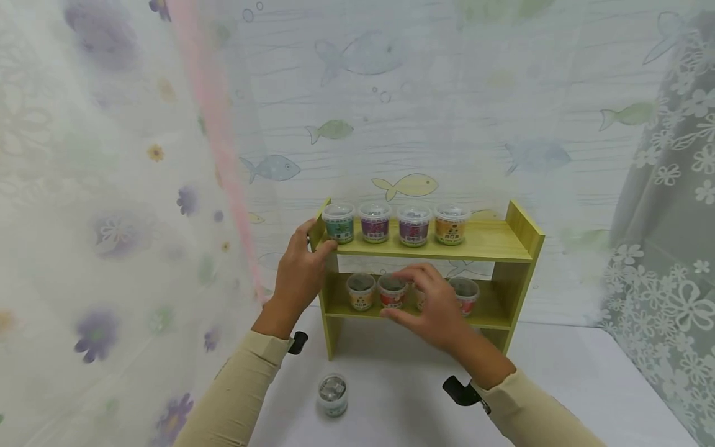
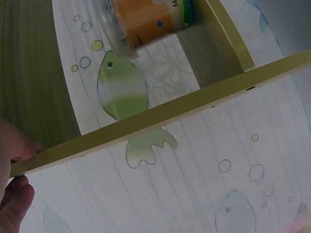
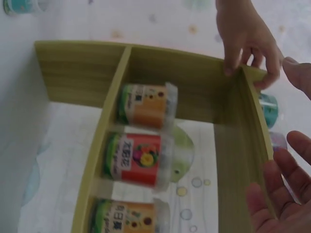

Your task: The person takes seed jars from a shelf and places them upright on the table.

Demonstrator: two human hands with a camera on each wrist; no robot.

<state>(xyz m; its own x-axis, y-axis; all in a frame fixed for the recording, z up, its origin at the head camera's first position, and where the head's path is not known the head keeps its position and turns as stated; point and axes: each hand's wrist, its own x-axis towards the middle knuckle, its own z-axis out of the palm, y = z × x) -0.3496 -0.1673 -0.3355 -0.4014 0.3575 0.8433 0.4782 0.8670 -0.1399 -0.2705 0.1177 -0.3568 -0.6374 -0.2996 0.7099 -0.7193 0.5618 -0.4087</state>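
My left hand point(image 1: 301, 267) grips the left end of a small two-tier wooden shelf point(image 1: 424, 249), thumb and fingers on opposite sides of its side panel point(image 2: 146, 119). Before the lower tier is my right hand point(image 1: 436, 307), fingers apart and nothing held; the right wrist view shows its spread fingers point(image 3: 262, 204) beside the upper board. Behind it on that tier stand an orange-labelled cup point(image 1: 360, 293), a red-labelled cup point(image 1: 392, 292), another orange one point(image 3: 131, 218) partly hidden in the head view, and a red one point(image 1: 466, 295) at the right.
Along the upper tier stand a teal cup point(image 1: 339, 225), two purple cups point(image 1: 375, 225) and an orange cup point(image 1: 451, 226), all clear-lidded. Another clear-lidded cup point(image 1: 332, 397) sits on the white tabletop point(image 1: 391, 403) in front. Patterned curtains point(image 1: 447, 124) hang behind and at the sides.
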